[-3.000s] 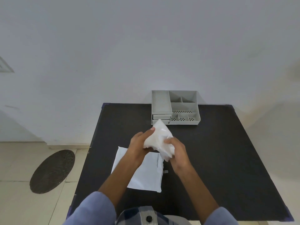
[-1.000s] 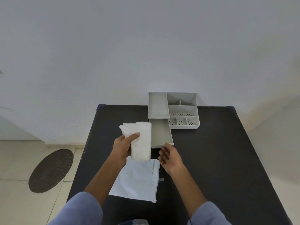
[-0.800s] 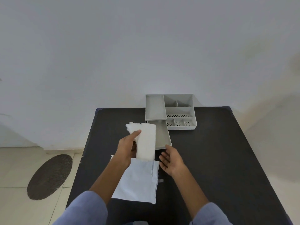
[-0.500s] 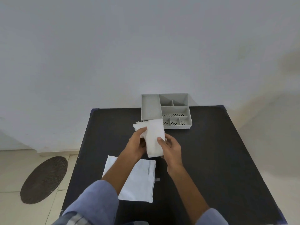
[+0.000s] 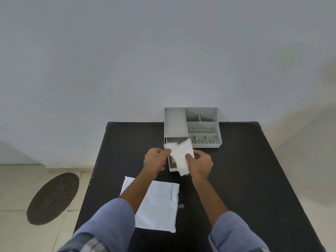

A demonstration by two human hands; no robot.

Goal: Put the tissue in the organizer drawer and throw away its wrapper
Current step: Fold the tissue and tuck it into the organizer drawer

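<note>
A white folded tissue [image 5: 180, 155] hangs over the pulled-out drawer [image 5: 172, 166] of the grey organizer [image 5: 192, 124], which stands at the back of the black table [image 5: 245, 170]. My left hand [image 5: 155, 159] pinches the tissue's left corner. My right hand [image 5: 201, 163] grips its right side. The tissue covers most of the drawer, and only the drawer's front left corner and back show. The empty white wrapper [image 5: 158, 202] lies flat on the table nearer to me, partly under my left forearm.
The organizer has several open compartments, some with perforated floors. A wall rises right behind the table. On the tiled floor to the left lies a dark oval mat [image 5: 52, 198]. A small grey scrap [image 5: 181, 206] sits by the wrapper's right edge.
The drawer went from shut to pulled out. My left hand carried the tissue over the open drawer, and my right hand took hold of it again. The tissue now sits lower, above the drawer.
</note>
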